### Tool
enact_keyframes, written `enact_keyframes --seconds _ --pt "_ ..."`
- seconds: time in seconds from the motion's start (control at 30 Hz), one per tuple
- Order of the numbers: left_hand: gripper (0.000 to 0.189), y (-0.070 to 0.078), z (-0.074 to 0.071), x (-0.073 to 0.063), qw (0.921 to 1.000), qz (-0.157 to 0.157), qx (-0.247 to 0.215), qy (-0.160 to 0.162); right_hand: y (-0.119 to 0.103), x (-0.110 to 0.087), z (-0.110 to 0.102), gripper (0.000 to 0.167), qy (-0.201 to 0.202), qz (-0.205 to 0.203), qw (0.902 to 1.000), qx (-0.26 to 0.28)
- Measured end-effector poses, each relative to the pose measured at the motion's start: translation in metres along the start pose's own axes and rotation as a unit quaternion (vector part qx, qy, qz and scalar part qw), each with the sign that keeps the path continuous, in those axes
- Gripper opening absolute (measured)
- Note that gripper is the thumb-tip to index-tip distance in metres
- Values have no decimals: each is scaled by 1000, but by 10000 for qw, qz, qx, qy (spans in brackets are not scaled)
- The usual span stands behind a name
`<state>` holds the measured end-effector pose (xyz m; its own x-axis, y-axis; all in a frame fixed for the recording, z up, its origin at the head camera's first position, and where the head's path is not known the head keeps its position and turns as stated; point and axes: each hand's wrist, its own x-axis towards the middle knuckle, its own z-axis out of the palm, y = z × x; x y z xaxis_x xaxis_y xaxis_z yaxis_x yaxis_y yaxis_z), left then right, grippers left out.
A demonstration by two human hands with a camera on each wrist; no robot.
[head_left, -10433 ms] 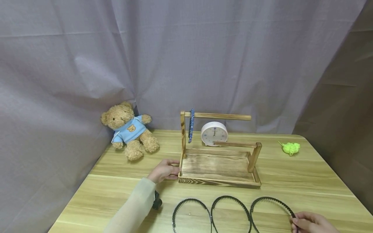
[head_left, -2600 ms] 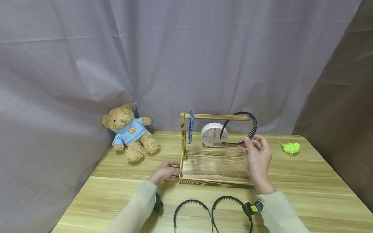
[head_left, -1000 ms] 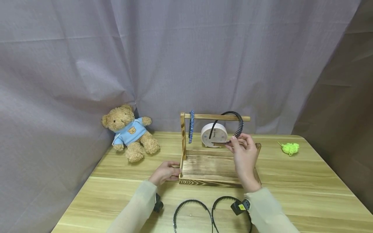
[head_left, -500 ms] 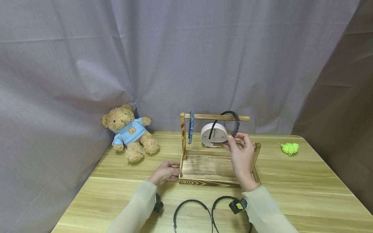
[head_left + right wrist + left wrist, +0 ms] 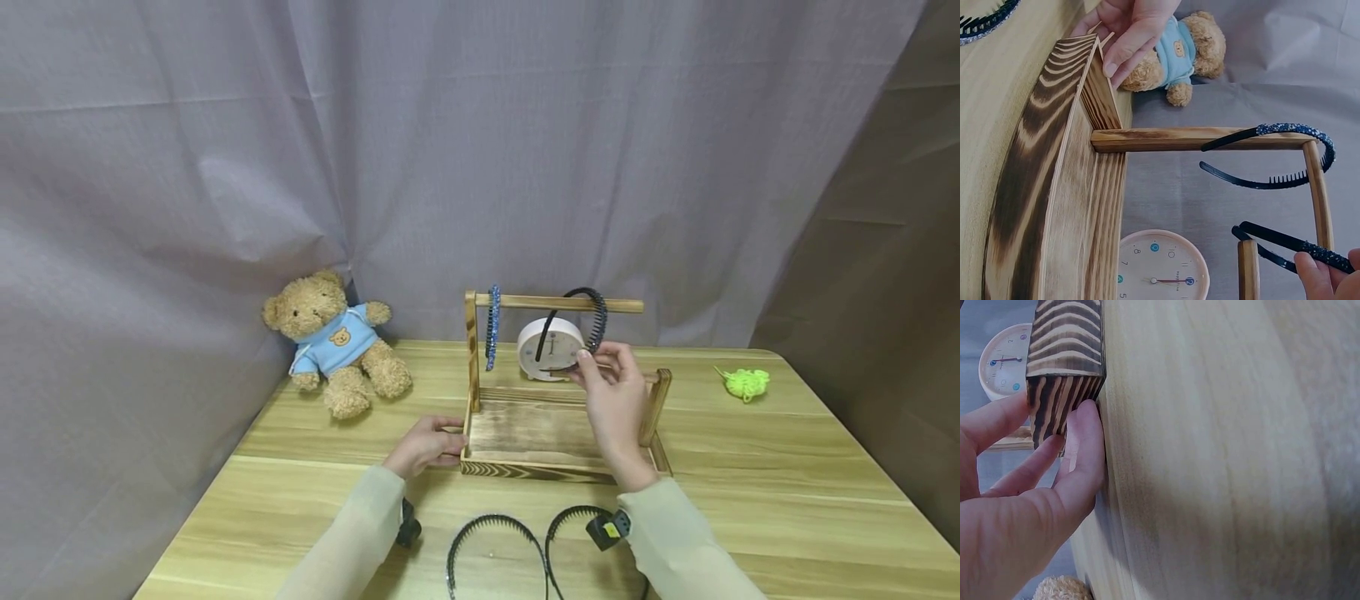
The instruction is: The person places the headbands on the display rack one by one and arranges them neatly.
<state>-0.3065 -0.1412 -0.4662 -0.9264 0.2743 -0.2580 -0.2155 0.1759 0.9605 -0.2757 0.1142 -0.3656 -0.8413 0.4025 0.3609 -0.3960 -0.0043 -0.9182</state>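
Observation:
My right hand (image 5: 617, 408) pinches a black toothed headband (image 5: 600, 323) near one end. The headband's arch lies across the upper bar of a wooden rack (image 5: 536, 429), and its open ends point left. Glitter shows on its outer side in the right wrist view. My left hand (image 5: 426, 446) holds the left end of the rack's tray; in the left wrist view its fingers (image 5: 1085, 434) press the striped wood end. A blue glittery headband (image 5: 492, 329) hangs at the left end of the upper bar.
Two dark toothed headbands (image 5: 491, 518) lie side by side on the table near its front edge. A white round clock (image 5: 566, 340) stands behind the rack. A teddy bear (image 5: 341, 337) sits at back left, and neon-green yarn (image 5: 746, 383) lies at the right.
My right hand picked up the rightmost table headband, brought it to the upper bar, and has since slid it leftward along the bar. My left hand stays at the tray's end.

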Motion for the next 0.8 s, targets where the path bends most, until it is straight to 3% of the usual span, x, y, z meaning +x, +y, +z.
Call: enact_keyframes --seconds 0.8 --pt "52 1 2 -1 9999 -61 84 88 13 -4 16 18 -135 -422 9976 -528"
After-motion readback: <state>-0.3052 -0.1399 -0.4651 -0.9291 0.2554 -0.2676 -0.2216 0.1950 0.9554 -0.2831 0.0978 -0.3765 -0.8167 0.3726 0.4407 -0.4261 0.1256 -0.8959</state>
